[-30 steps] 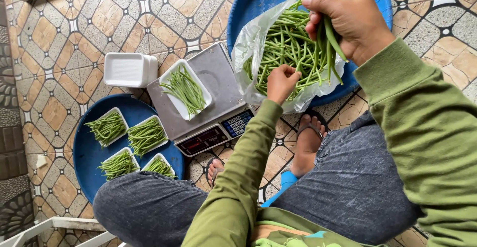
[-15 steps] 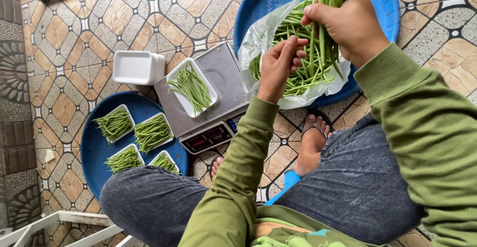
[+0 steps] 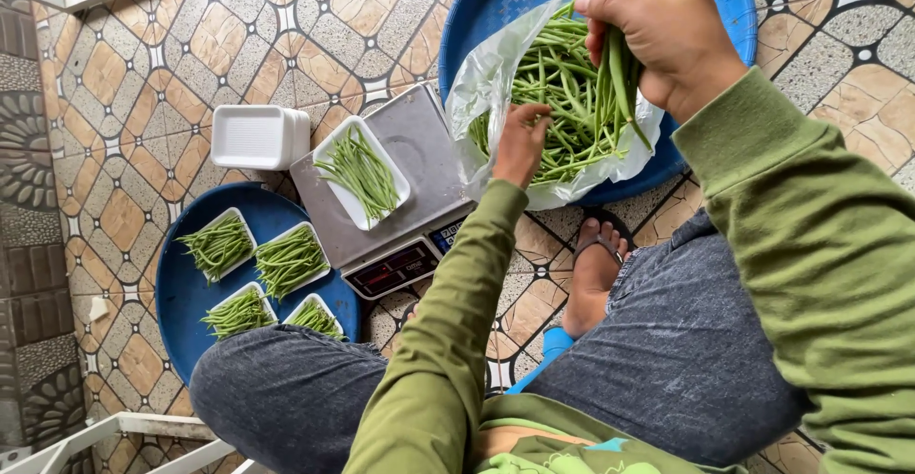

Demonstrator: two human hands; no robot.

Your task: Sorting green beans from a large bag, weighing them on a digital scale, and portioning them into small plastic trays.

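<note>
A bunch of beans (image 3: pixel 624 50) is clenched in the right hand (image 3: pixel 662 40), the fingers wrapped tight around the stalks. The bunch is held upright over the bag (image 3: pixel 486 93), its long axis running from the fist up past the top edge of the view and down toward the pile. The pile of beans (image 3: pixel 558 102) lies loose in the open bag, which sits in the big blue basin (image 3: pixel 734 2); most pods there are laid roughly along the same line as the held bunch, some crossed. The left hand (image 3: pixel 522 141) is laid on the near edge of the pile, fingers bent down among the pods; whether a pod is pinched cannot be told. The pile lies directly under and just beyond that hand, so the left is the nearer one. To its left, well apart, a white tray (image 3: pixel 362 171) with a few beans rests on the scale (image 3: pixel 410 207).
</note>
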